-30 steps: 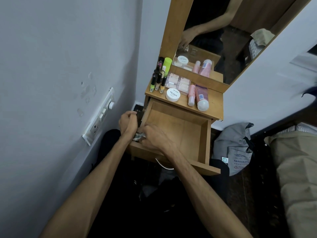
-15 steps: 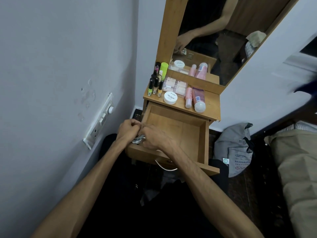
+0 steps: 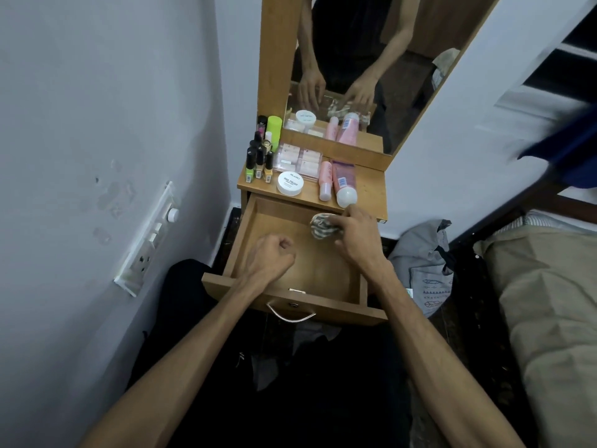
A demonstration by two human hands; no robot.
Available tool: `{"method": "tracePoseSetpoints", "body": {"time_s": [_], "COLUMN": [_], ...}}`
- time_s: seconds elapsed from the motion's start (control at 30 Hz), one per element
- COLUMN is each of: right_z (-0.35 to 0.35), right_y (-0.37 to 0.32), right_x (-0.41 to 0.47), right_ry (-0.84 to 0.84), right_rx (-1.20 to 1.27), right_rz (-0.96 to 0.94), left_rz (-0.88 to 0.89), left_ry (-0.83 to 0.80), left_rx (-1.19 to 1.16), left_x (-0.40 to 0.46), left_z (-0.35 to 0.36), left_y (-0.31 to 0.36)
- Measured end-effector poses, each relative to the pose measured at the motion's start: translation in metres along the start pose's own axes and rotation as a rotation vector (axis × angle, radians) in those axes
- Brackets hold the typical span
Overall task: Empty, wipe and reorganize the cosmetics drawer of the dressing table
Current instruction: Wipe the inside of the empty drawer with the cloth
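The wooden drawer [image 3: 323, 273] of the dressing table [image 3: 368, 195] stands pulled out toward the person, its floor bare apart from the two hands over it. The right hand [image 3: 352, 234] sits at about one o'clock inside the drawer, near the back right corner, fingers curled round a bunched striped grey cloth [image 3: 323, 225] that it presses against the drawer floor just under the tabletop edge. The left hand [image 3: 269, 253] rests at about ten o'clock on the drawer floor, closed into a loose fist with nothing visible in it.

On the drawer front, at six o'clock, a thin metal handle [image 3: 290, 313] hangs below a small lock.

The cosmetics are all up on the tabletop, at twelve o'clock from the drawer. A white round jar [image 3: 290, 183] marked nail polish lies nearest the edge. To its right two pink tubes [image 3: 339, 184] lie side by side with caps toward the person, the larger one's white cap just beside the right hand. Behind the jar is a clear case of pale palettes [image 3: 300, 158], and at eleven o'clock stands a cluster of small nail polish bottles [image 3: 258, 163] with a green cylinder [image 3: 274, 129] behind them.

The mirror [image 3: 371, 59] above reflects both hands and the tabletop items. A switchboard [image 3: 148, 240] is on the wall at nine o'clock, and a grey bag [image 3: 423, 270] slumps on the floor at three o'clock beside a bed [image 3: 549, 302].
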State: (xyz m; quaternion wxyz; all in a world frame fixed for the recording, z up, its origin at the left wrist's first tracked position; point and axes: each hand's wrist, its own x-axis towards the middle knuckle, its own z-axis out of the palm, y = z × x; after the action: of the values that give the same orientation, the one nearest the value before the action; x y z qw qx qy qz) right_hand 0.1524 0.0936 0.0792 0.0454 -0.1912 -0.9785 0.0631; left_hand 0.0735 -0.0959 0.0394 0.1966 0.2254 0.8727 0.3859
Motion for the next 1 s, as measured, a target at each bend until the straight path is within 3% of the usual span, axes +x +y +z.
{"method": "tracePoseSetpoints", "body": {"time_s": [0.13,0.53,0.73,1.0], "right_z": [0.007,0.041,0.031,-0.002], "right_y": [0.03,0.069,0.07,0.066], "right_x": [-0.003,-0.014,-0.017,-0.049], "right_ry": [0.132,0.179,0.024,-0.281], "right_rx": [-0.047,0.017,0.172,0.141], "right_rz": [0.084,0.233,0.304,0.222], "left_rz": [0.024,0.216,0.224,0.209], "left_ry": [-0.104,-0.323,-0.353,-0.348], "left_rx": [0.01,-0.014,-0.007,-0.036], "left_x": [0.008,0.034,0.03,0.007], "left_z": [0.025,0.071,0.075,0.065], "left_y": [0.014,0.068,0.066,0.058]}}
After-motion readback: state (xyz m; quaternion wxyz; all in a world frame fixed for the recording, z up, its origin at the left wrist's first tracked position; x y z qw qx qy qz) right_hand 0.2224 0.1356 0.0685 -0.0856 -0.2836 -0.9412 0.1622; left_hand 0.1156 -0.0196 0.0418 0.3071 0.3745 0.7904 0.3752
